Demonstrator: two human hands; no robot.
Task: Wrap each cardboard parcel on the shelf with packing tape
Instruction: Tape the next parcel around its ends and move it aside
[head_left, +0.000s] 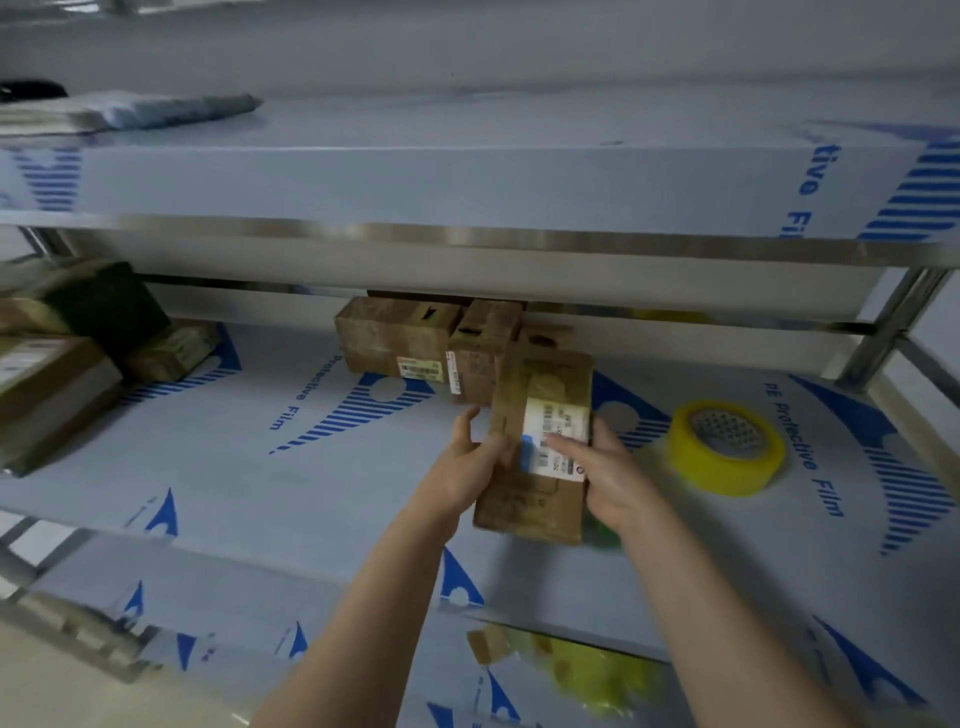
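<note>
Over the middle shelf (208, 467), left hand (465, 470) and right hand (610, 480) both clasp a parcel (535, 504), right fingers hidden behind it, label (558, 415) blurred; tape roll (727, 447) just right, rear parcels (395, 338) half hidden.

- Wide bare stretch of shelf (249, 467) between stack (57, 384) on the left and parcel (540, 441); open way in from the front.
- Low headroom: rail (467, 239) overhead along the whole width.
- Back centre closed off by boxes (400, 338), just behind the parcel.
- Left end filled by the stack.
- Right of the parcel, narrow gap, then tape roll (727, 447) lying flat.
- Beyond the tape roll, bare strip up to the post (893, 332).
- Parcel gripped by left hand (462, 467) and right hand (608, 467), both its sides taken.
</note>
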